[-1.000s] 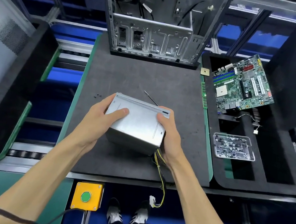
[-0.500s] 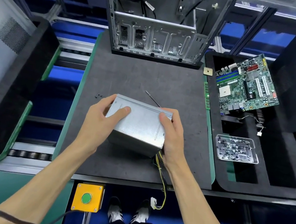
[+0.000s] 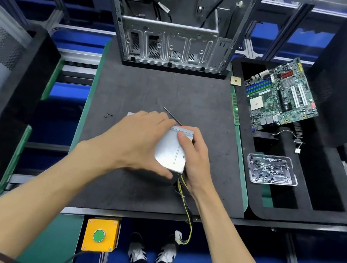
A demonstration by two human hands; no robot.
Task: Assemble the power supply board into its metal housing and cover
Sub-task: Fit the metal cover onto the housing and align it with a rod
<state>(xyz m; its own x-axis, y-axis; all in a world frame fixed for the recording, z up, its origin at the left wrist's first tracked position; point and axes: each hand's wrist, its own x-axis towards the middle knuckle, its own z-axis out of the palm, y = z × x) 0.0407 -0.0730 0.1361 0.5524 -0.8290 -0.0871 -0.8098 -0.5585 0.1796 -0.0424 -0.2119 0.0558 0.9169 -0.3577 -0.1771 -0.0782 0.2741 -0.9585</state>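
Both hands on the metal power supply housing (image 3: 171,151), which sits on the dark tabletop (image 3: 152,87) near its front edge.

Left hand (image 3: 137,139): laid across the housing's top and left side, palm down, fingers bent over the far edge, thumb tucked along the near lower edge. It covers most of the box.

Right hand (image 3: 195,157): wrapped around the housing's right end; thumb flat on the top face, fingers hidden behind the far right side.

Yellow and black wires (image 3: 186,204) come out from under the housing just below the right hand's wrist, run over the tabletop's front edge and hang down to a white connector (image 3: 178,237).

A thin dark screwdriver shaft (image 3: 171,115) lies on the tabletop just beyond the left hand's fingers, partly hidden by them. Small black screws (image 3: 108,115) lie to the left of the left hand, apart from it.

Beyond both hands, at the far edge of the tabletop, stands an open computer chassis (image 3: 173,29). To the right of the right hand, well apart, a black foam tray (image 3: 325,214) holds a green motherboard (image 3: 280,96) and a clear plastic box of screws (image 3: 272,169). Below the left forearm, a yellow box with a green button (image 3: 100,235).
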